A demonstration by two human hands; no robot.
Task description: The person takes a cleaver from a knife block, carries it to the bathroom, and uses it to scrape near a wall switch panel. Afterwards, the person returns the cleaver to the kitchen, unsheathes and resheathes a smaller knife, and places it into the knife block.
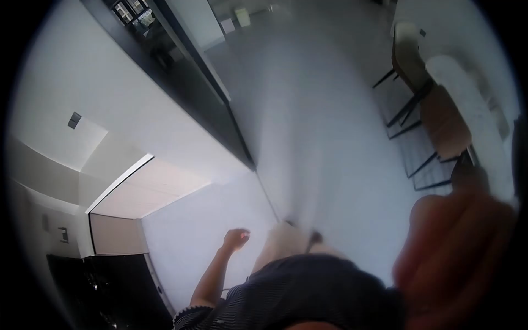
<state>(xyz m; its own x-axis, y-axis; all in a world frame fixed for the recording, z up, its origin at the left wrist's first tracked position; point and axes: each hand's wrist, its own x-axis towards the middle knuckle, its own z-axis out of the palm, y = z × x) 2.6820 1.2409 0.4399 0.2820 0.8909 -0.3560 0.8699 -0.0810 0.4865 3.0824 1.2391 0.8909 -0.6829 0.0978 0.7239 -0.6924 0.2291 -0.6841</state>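
Note:
My left hand [236, 240] hangs at my left side above the pale floor, its fingers curled. A small pinkish-red spot shows at the fingers; what it is cannot be made out. Very close to the camera, my right hand [454, 253] looms large and blurred at the lower right. One finger points upward, and I cannot tell whether the hand holds anything. Below me are my dark striped top [297, 291] and my legs, with my feet partly visible and smeared by motion.
Brown chairs [443, 121] with thin black legs stand by a white table [467, 88] on the right. A white wall [137, 104] with a dark-framed glass opening [192, 71] runs along the left. A glossy black cabinet [121, 286] is at the lower left. Grey floor [324, 110] stretches ahead.

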